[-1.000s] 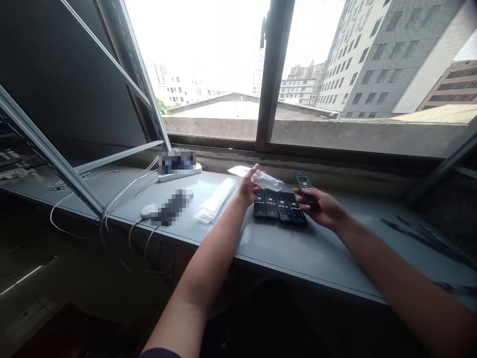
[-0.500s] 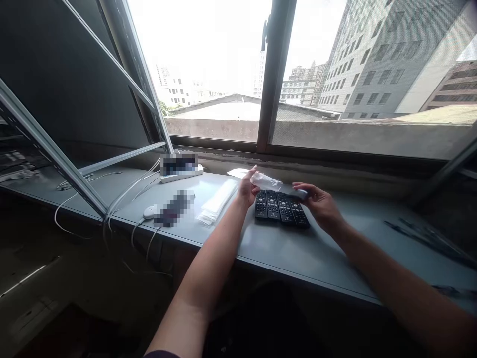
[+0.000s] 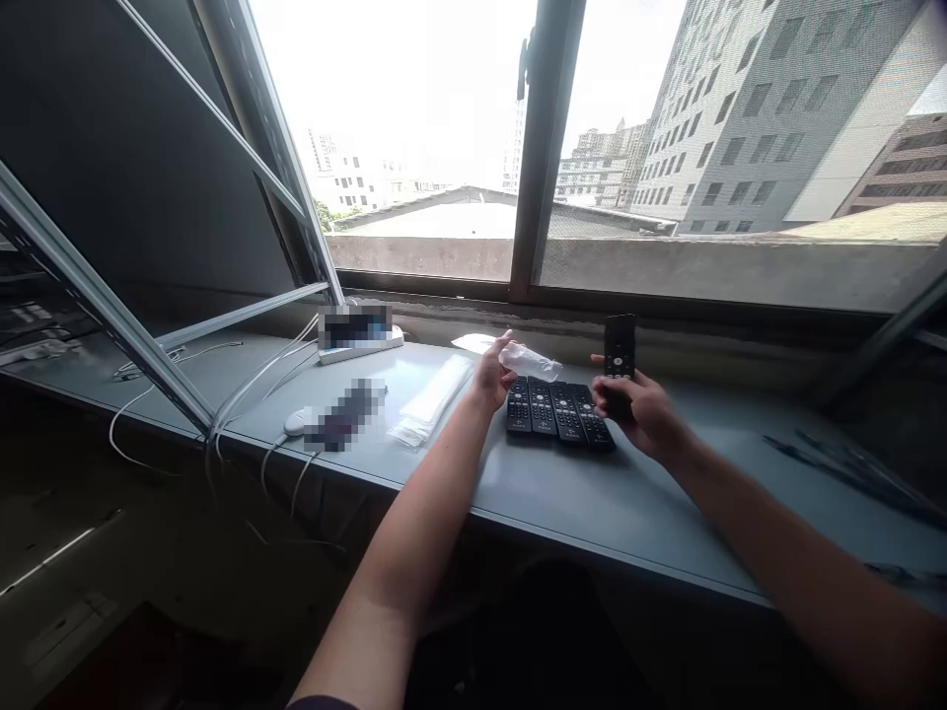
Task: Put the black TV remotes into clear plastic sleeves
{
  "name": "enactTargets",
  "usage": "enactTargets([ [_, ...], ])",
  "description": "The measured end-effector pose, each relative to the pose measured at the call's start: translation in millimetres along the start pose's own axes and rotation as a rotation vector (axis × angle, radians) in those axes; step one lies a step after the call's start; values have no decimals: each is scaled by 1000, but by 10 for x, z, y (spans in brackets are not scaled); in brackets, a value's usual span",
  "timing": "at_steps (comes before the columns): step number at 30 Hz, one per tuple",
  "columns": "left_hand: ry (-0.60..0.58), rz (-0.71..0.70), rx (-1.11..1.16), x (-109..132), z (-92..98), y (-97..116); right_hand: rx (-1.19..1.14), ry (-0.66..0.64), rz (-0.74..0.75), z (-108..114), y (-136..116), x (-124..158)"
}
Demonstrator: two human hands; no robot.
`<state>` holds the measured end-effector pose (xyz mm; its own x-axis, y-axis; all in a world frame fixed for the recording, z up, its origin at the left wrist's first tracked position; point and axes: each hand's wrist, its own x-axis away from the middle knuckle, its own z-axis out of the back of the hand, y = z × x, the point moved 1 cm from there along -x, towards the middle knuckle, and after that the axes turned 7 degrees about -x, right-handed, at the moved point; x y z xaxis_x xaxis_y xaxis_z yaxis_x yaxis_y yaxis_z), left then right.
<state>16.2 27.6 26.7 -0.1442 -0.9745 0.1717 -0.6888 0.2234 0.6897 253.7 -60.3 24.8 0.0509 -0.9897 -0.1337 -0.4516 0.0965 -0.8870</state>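
My left hand (image 3: 494,377) is closed on a thin, whitish plastic bag (image 3: 534,362), which juts out to the right above the shelf. In my right hand (image 3: 642,414) a black remote control (image 3: 619,347) stands nearly upright, its buttons facing me; the fingers cover its lower part. Between the hands, several black remote controls (image 3: 556,412) lie side by side on the shelf. A stack of clear plastic bags (image 3: 433,402) rests to the left of my left forearm.
A grey shelf (image 3: 547,493) runs below the window. On its left are a white power strip (image 3: 362,345), white cables (image 3: 248,399), a round white charger (image 3: 299,421) and blurred-out items. A metal frame (image 3: 96,286) rises at left. Dark cables (image 3: 850,473) lie at right.
My right hand has turned the remote control from nearly flat to upright, bringing its button side toward me. The left hand and its bag have hardly moved.
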Motion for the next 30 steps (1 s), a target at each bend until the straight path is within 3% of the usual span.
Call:
enactTargets([
  [3, -49, -78, -53, -28, 23, -4, -167, -27, -136, -1, -75, 2],
  [10, -53, -76, -65, -54, 40, -20, -386, 67, -276, 11, -105, -41],
  [15, -60, -81, -60, -45, 34, -21, -319, 126, -320, 15, -65, -74],
  [23, -48, -67, -49, -58, 33, -18, -440, -19, -368, -25, -59, -16],
  [30, -61, -56, -36, -65, 34, -20, -360, 143, -308, 59, -45, -84],
])
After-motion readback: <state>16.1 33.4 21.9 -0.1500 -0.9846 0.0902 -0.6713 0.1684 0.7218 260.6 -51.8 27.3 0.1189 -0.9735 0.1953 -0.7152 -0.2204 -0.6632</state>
